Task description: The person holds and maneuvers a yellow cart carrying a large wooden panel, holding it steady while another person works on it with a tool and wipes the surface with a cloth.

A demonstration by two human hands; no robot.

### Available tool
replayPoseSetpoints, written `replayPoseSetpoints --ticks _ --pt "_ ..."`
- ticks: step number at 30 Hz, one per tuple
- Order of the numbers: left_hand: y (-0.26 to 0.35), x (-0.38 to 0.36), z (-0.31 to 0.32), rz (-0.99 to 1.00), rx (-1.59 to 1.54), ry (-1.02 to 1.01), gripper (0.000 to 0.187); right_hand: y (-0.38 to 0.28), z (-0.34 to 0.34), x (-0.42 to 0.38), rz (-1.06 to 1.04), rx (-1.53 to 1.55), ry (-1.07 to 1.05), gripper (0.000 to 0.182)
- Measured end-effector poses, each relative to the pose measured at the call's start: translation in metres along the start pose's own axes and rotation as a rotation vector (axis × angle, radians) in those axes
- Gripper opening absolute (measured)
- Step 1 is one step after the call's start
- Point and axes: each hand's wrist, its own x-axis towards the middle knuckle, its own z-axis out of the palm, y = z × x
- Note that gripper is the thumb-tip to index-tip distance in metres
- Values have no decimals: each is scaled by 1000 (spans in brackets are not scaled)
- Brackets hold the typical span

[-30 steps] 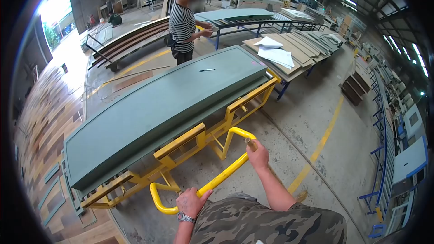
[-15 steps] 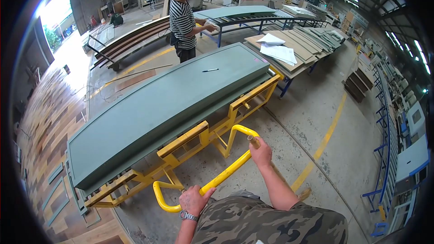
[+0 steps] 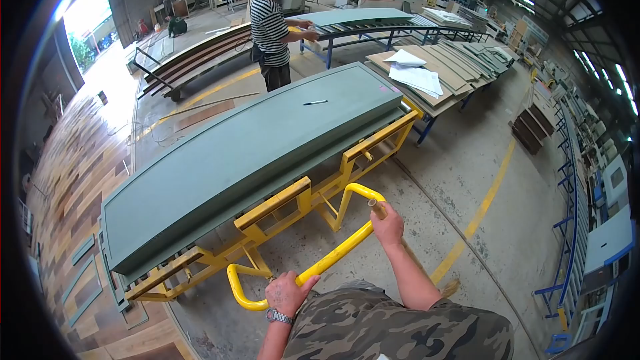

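My left hand (image 3: 287, 293) is closed around the lower part of a yellow push handle (image 3: 337, 251), a watch on its wrist. In my right hand (image 3: 388, 227) is a wooden stick (image 3: 375, 207), its blunt end poking out above the fist beside the handle's upper bend. Behind my forearm the stick runs back to a tan, bristly end, like a broom. The handle joins a yellow cart frame (image 3: 273, 203). On that frame lies a long grey-green panel unit (image 3: 233, 153), with a black pen (image 3: 315, 103) on top.
A person in a striped shirt (image 3: 268, 30) stands beyond the panel, hands near a roller conveyor (image 3: 373, 35). Stacked boards (image 3: 453, 70) with papers (image 3: 415, 79) lie at the right. Green strips (image 3: 83, 280) rest on the wood-patterned floor at left; brown boards (image 3: 533, 120) stand at right.
My view has shifted slightly. The person in stripes has lowered and spread their hands toward the conveyor. Both my hands keep their grips.
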Motion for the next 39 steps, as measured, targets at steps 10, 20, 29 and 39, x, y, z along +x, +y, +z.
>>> replayPoseSetpoints --ticks 10,20,29,39 --pt "1 0 -2 4 -1 -5 74 -3 -3 0 6 -2 -24 44" --pt "1 1 1 24 8 17 73 -3 -2 -1 -13 -10 34 41" --pt "3 0 -3 8 12 12 74 -1 -2 -1 -24 -5 4 45" --pt "0 0 0 14 12 15 75 -6 -4 -2 -7 12 -1 43"
